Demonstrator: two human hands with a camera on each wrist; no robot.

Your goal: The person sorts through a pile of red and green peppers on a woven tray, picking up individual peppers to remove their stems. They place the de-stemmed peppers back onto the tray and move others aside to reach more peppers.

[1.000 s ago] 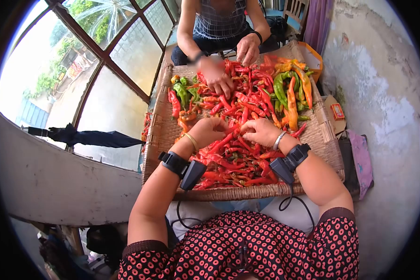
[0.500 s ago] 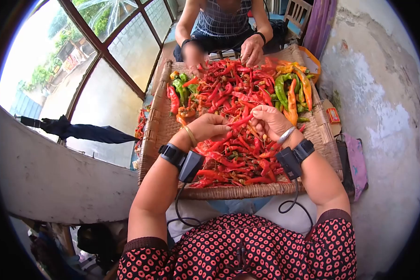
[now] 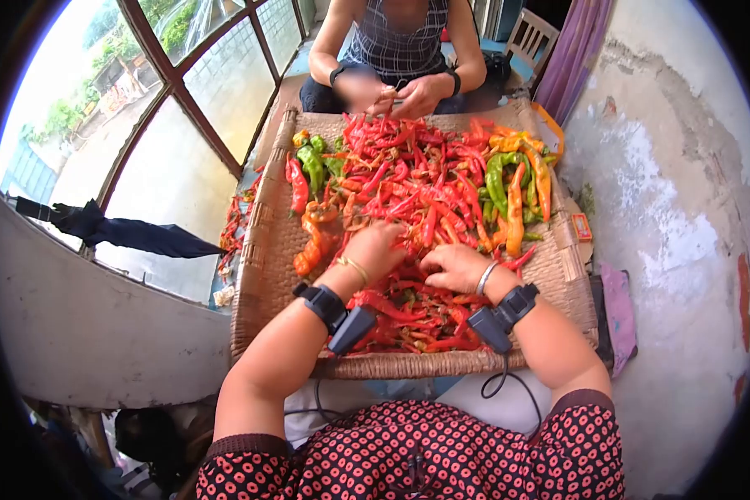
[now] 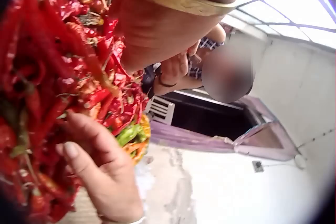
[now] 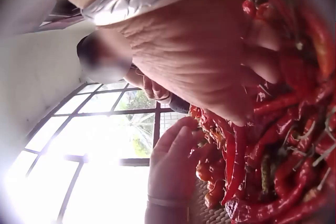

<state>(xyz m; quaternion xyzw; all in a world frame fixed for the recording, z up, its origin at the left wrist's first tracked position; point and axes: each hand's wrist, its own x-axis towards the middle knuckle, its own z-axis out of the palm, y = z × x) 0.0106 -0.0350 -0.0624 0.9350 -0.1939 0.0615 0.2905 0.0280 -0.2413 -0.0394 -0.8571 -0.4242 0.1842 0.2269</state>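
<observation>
A broad heap of red chili peppers covers the middle of a woven tray. My left hand reaches down into the heap with bent fingers, and its fingertips are hidden among the peppers. Just to its right, my right hand lies low over the chilies. In the left wrist view the right hand shows its thumb and fingers apart and loosely bent, fingertips at the peppers. The right wrist view shows the left hand beside the heap's edge; I cannot tell whether it grips a chili.
Across the tray another person's hands meet above its far edge. Green peppers and orange peppers lie at the right side, with more green ones at left. A folded umbrella rests by the window; a plastered wall stands right.
Half a second ago a red chili stretched between my two hands; now both are lower, at the heap. The other person's hands have left the peppers and come together.
</observation>
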